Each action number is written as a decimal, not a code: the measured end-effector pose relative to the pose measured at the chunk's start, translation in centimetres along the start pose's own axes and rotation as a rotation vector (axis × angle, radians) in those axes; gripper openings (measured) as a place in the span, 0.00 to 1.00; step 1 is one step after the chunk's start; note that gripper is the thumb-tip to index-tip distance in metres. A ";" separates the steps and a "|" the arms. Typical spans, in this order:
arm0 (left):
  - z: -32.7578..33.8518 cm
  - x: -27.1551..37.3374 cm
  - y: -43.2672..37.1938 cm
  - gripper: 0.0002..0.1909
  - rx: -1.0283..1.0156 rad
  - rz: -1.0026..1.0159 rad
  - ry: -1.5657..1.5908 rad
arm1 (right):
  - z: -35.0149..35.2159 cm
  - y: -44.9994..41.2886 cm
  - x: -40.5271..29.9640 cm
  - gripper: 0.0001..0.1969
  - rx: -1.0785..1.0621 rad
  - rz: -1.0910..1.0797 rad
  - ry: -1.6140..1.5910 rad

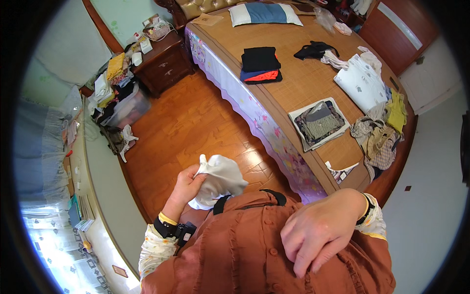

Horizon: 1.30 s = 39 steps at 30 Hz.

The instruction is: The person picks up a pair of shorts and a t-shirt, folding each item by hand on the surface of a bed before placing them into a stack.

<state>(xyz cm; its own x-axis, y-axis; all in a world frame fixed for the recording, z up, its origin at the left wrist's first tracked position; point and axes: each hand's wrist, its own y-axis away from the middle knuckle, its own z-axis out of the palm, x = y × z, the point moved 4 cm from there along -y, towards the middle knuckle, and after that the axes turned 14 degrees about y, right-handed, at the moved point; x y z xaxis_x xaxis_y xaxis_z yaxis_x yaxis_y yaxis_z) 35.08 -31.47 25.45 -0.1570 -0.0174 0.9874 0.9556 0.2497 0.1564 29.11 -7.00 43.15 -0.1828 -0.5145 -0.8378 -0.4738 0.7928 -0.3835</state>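
Note:
My left hand grips a white cloth garment by its edge. The garment hangs loosely over the floor, just in front of my body. Over the front of my rust-brown buttoned shirt, my right hand is held with its fingers curled down. Its palm side is hidden, so whether it pinches the shirt or anything small does not show.
Right of me stands a bed with a woven mat. On it lie a dark folded stack, folded clothes, rumpled garments and a pillow. A nightstand and an overfilled plastic bin stand ahead left.

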 end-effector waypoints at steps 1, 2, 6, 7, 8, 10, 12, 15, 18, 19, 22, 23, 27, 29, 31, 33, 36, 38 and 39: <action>0.0 0.3 0.1 0.06 -0.003 -0.008 0.000 | -0.2 -0.3 -0.2 0.05 0.006 0.001 -0.006; -0.2 0.5 0.1 0.06 0.002 -0.021 -0.018 | -0.5 -0.8 -0.3 0.07 0.009 -0.008 -0.034; -0.8 0.7 0.1 0.06 0.014 -0.026 -0.017 | -1.0 -2.4 -1.1 0.12 0.136 -0.141 0.008; -1.0 0.6 0.0 0.06 0.029 -0.012 -0.025 | -1.0 -2.7 -1.5 0.12 0.252 -0.176 -0.031; -1.1 0.6 -0.3 0.06 0.044 -0.013 -0.011 | -1.1 -2.9 -2.1 0.12 0.368 -0.216 -0.058; -1.0 0.9 0.0 0.06 0.077 -0.009 0.037 | -1.0 -3.2 -2.0 0.12 0.545 -0.314 -0.077; -1.8 0.0 0.2 0.07 0.078 0.003 0.006 | -1.7 -3.6 -2.2 0.11 0.421 -0.247 -0.081; -1.5 0.4 0.4 0.07 0.078 0.006 0.017 | -3.2 -4.2 -3.5 0.11 0.434 -0.347 -0.095; -1.9 -0.1 0.4 0.09 0.068 -0.024 0.017 | -2.4 -4.9 -3.6 0.11 0.636 -0.459 -0.181; -2.0 -0.2 0.4 0.09 0.063 -0.023 0.022 | -2.4 -4.8 -3.5 0.11 0.722 -0.478 -0.220; -2.0 0.0 0.3 0.07 0.082 -0.017 0.022 | -2.8 -4.6 -3.4 0.11 0.795 -0.565 -0.190; -1.9 0.1 0.3 0.07 0.075 -0.014 0.024 | -2.5 -4.4 -3.6 0.11 0.793 -0.587 -0.166; -1.8 0.9 0.2 0.07 0.046 0.003 0.020 | -2.5 -3.5 -2.2 0.10 0.375 -0.238 -0.268; -1.9 1.7 0.6 0.07 0.051 0.003 0.000 | -2.0 -3.8 -1.3 0.12 -0.040 -0.085 -0.221; -0.6 3.5 -0.1 0.07 0.028 0.056 -0.078 | -1.3 -4.1 -2.1 0.11 0.010 -0.113 -0.235; 1.1 5.5 -1.0 0.07 -0.031 0.152 -0.169 | -0.1 -4.8 -3.8 0.10 0.519 -0.279 -0.271; 0.3 7.0 0.1 0.07 -0.018 0.338 -0.385 | -2.8 -2.9 -2.7 0.07 0.548 -0.325 -0.141; 0.4 9.1 -0.1 0.08 -0.036 0.482 -0.502 | -2.9 -2.5 -1.0 0.05 0.295 -0.151 0.066; 1.1 10.6 -0.3 0.10 -0.091 0.568 -0.610 | -3.1 -1.9 -0.3 0.05 0.458 -0.124 0.045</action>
<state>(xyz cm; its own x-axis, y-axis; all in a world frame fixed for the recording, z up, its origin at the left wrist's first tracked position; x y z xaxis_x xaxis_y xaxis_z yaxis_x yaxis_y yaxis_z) 32.87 -30.67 35.87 0.2720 0.6210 0.7351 0.9425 -0.0177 -0.3338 27.42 -9.35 45.35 -0.1907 -0.6196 -0.7614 -0.0677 0.7821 -0.6195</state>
